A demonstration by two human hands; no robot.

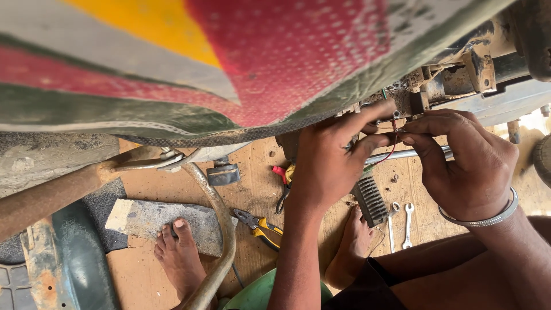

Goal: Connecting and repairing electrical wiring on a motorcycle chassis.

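Head view: your left hand and right hand both pinch a thin red wire just under the rusty vehicle frame, fingers closed on it, hands close together. The wire looks light, limp and likely easy to snap, so grip near the ends. Pliers and spanners lie below the frame on the floor.

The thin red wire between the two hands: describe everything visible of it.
The red wire is thin and looks plastic-coated. It hangs in a short curve below the rusty metal frame of the vehicle. The left hand and the right hand meet at its upper part and pinch it with their fingertips. Its lower end sags toward a grey metal rod. Where its ends attach is hidden by the fingers.
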